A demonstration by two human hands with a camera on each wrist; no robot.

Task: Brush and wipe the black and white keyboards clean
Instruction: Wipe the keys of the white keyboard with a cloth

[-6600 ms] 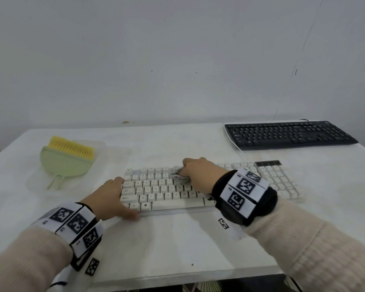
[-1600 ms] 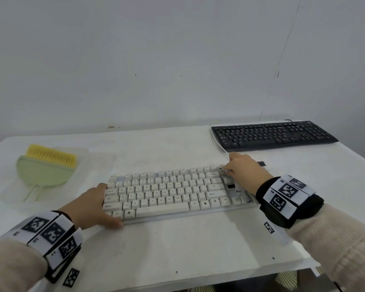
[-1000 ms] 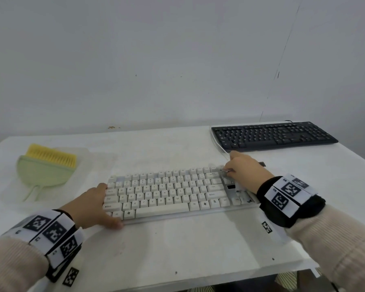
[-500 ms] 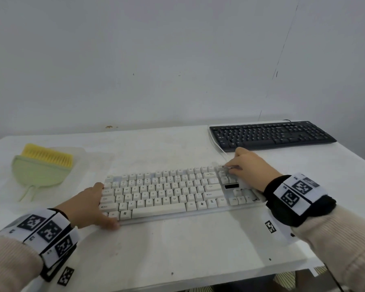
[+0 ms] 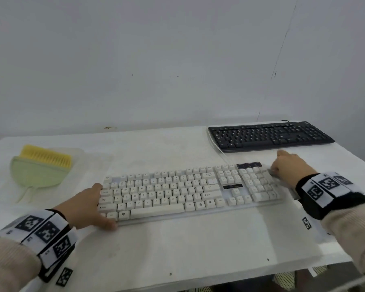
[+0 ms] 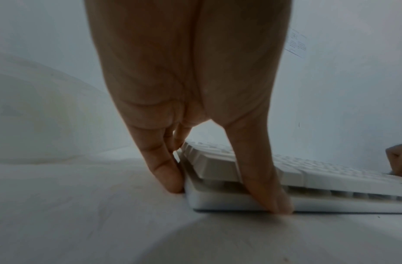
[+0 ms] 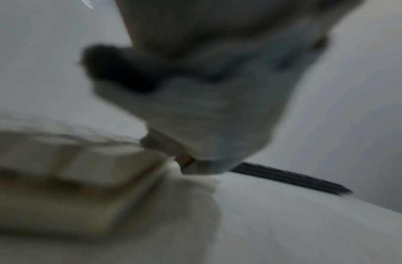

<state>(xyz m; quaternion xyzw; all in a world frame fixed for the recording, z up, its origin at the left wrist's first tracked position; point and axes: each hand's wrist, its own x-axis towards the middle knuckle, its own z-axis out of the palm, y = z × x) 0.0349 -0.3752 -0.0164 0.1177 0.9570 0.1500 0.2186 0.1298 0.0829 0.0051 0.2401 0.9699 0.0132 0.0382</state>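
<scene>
The left hand (image 5: 86, 204), fingers straight, braces the left end of the white plastic keyboard (image 5: 177, 192); the right hand (image 5: 289, 165) clutches a pale crumpled cloth (image 7: 206, 116) on its number-pad end. Wiping here seems nearly finished; the black plastic keyboard (image 5: 270, 135) beyond the right hand probably remains.

white table (image 5: 198, 249) | white keyboard (image 5: 177, 194), front-centre | black keyboard (image 5: 270, 135), back-right | clear sheet (image 5: 80, 165) bearing brush (image 5: 38, 173), left

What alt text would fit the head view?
A person's left hand braces the left end of a white keyboard on a white table while the right hand holds a grey cloth to its number pad. A black keyboard lies behind at right; a green brush with yellow bristles lies at far left.
</scene>
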